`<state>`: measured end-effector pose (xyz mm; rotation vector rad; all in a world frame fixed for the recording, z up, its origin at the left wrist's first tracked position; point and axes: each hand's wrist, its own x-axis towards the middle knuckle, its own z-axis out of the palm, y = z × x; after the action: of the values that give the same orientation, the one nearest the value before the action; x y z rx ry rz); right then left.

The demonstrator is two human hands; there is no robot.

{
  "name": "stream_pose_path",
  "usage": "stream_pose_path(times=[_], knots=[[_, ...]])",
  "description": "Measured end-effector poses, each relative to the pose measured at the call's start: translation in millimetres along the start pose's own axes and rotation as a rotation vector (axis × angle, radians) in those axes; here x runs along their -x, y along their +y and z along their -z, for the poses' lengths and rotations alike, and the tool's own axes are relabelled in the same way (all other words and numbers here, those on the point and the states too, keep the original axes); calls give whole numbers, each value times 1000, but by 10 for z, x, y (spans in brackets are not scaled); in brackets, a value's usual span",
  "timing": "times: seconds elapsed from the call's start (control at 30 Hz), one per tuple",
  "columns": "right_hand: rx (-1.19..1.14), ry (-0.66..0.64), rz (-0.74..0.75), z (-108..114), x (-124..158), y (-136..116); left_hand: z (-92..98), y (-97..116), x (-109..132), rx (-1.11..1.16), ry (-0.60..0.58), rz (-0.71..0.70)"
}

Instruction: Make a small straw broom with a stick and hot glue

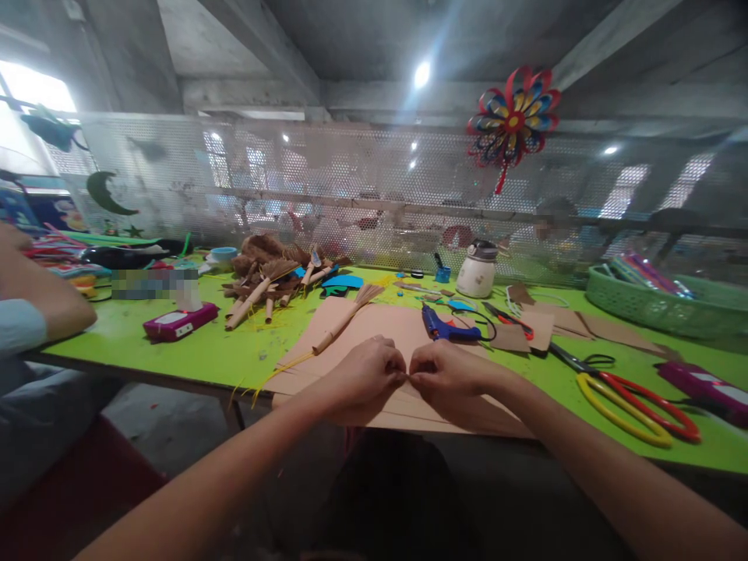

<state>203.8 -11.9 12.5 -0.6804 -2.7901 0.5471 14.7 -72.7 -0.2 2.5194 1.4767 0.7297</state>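
Over the near edge of a stack of brown paper sheets [386, 321], my left hand [374, 370] and my right hand [445, 368] meet almost fingertip to fingertip. Both are closed in a pinch; whatever lies between the fingers is too small to make out. Beyond my left hand lies a rolled brown paper tube with a frayed end [344, 318], yellow strands [292, 368] trailing from its near end. A blue glue gun [447, 326] rests on the paper just past my right hand. Scissors with red and yellow handles [631, 401] lie right of my right forearm.
A heap of brown paper pieces and tubes [266, 276] sits back left. Purple boxes [181, 321] lie at either side. A white jar [477, 271] and a green basket [654, 304] stand at the back, before a perforated screen [351, 179]. Another person's arm [44, 288] rests at left.
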Motion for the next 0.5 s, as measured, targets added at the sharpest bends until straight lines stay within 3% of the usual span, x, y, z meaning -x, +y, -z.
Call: stream_pose_path(times=[0.33,0.5], knots=[[-72,90,-40,-120,24,102,-48,-122,-132,45,-99,-4],[-64,128,-65,-125,84,29,-76,-143,-105,-22,-42,-107]])
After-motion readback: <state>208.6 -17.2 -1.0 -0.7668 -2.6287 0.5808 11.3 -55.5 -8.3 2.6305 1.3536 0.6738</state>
